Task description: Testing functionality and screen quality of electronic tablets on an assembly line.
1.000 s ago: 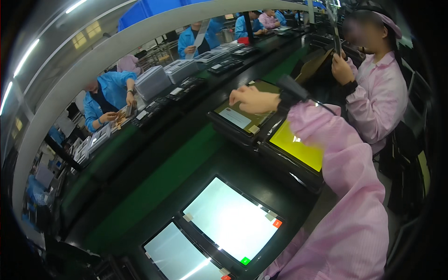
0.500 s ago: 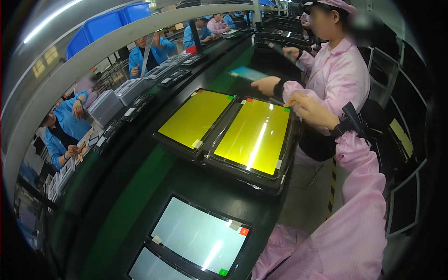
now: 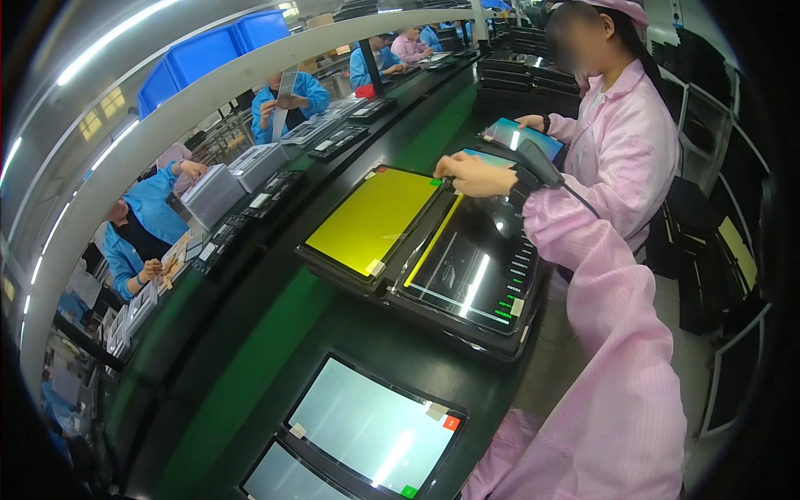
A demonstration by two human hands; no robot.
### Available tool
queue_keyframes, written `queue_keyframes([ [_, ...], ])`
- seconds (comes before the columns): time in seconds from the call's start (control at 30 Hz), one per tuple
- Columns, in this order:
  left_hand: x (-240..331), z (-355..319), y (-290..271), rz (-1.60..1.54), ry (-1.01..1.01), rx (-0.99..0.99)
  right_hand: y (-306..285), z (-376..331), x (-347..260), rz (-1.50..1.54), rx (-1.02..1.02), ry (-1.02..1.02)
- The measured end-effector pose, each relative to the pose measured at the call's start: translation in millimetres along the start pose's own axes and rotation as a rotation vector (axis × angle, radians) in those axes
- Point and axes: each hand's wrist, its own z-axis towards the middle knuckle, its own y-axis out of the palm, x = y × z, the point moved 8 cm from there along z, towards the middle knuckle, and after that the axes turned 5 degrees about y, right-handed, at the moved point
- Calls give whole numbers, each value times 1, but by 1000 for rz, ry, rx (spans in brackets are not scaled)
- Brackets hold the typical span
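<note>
Loose pink sleeve, fine pale stripes, many soft folds, gathered cuff, black wrist strap, long dark block on strap, thin black cable over sleeve

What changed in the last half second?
The right hand moved left, from the far-right corner of the right tablet to that of the left tablet. The right tablet's yellow screen turned mostly dark. The left tablet stays yellow; the nearer tablets stay pale.

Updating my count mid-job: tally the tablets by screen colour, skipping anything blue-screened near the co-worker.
Yellow screen: 1
Mostly black screen: 1
Pale whitish screens: 2, one cut off by the picture's lower edge
Total: 4
</note>
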Motion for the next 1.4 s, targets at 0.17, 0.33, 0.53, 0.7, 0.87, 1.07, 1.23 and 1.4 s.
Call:
queue_keyframes([
  [0.17, 7, -1, 5, 33, 8, -24, -24, -35, -25, 110, 72, -86],
  [0.33, 7, 0, 5, 73, 37, -32, -48, -143, -81, 211, 16, -170],
  [0.53, 2, 7, 2, 178, 157, -122, -44, -203, -84, 152, 59, -63],
  [0.7, 11, 0, 7, 112, 74, -49, -37, -201, -95, 152, -18, -122],
  [0.87, 14, -2, 10, 108, 57, -15, -41, -178, -97, 121, 43, -155],
  [1.07, 5, -3, -2, 48, -11, 18, -10, -64, -125, 197, -7, -431],
  [1.23, 2, -3, -1, 8, -15, -14, 28, -23, -136, 130, -121, -409],
  [1.4, 4, -4, 5, 179, 111, -105, 34, -24, -151, 74, -172, -389],
])
